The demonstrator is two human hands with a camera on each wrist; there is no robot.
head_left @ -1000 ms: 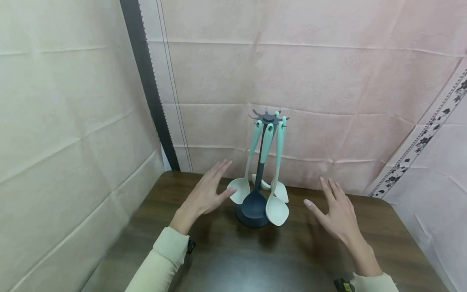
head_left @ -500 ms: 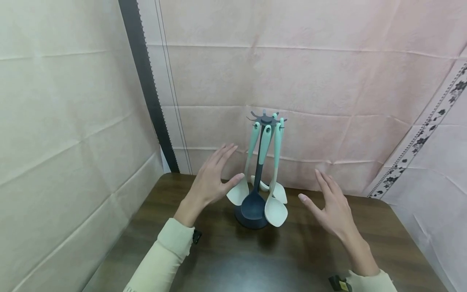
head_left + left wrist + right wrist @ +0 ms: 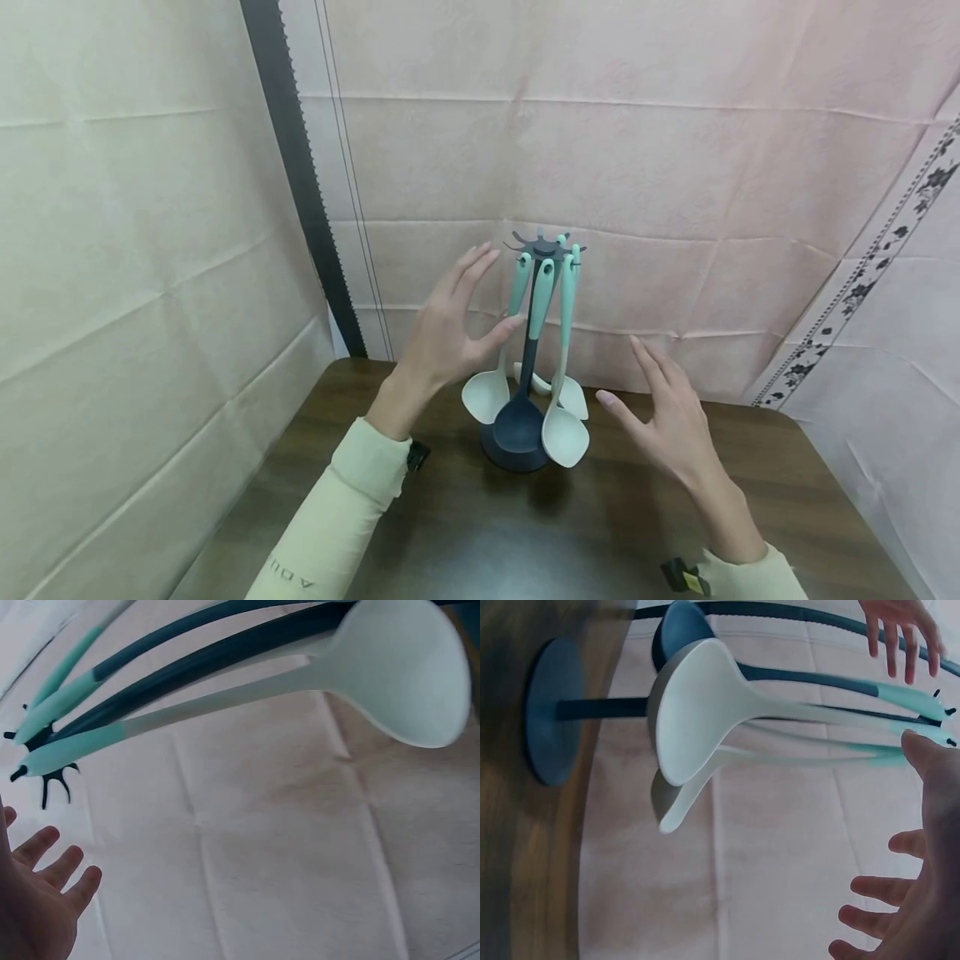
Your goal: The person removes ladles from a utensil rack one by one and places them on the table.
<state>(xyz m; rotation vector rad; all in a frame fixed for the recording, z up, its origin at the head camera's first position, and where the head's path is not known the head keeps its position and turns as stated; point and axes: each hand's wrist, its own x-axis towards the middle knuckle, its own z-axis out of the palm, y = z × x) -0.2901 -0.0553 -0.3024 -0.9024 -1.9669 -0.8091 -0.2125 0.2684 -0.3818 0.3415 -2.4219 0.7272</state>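
Observation:
A dark blue utensil stand (image 3: 510,457) with a hooked top stands on the table, hung with several mint-handled utensils. In front hangs a dark blue ladle (image 3: 519,423). Pale utensils hang around it: a white ladle (image 3: 565,435) on the right and another pale utensil (image 3: 485,395) on the left; others behind are partly hidden. My left hand (image 3: 442,329), fingers extended, is raised just left of the handles and holds nothing. To the right of the stand, my right hand (image 3: 671,421) hovers with spread fingers, apart from the utensils in the right wrist view.
The brown wooden table (image 3: 510,542) has rounded back corners. A pinkish cloth backdrop (image 3: 637,183) hangs close behind the stand. A pale cloth (image 3: 150,292) covers the left side, and another cloth (image 3: 885,400) hangs at the right.
My left hand has risen and moved right, toward the tops of the handles. My right hand has shifted left and slightly up, closer to the stand. The utensils stay in place.

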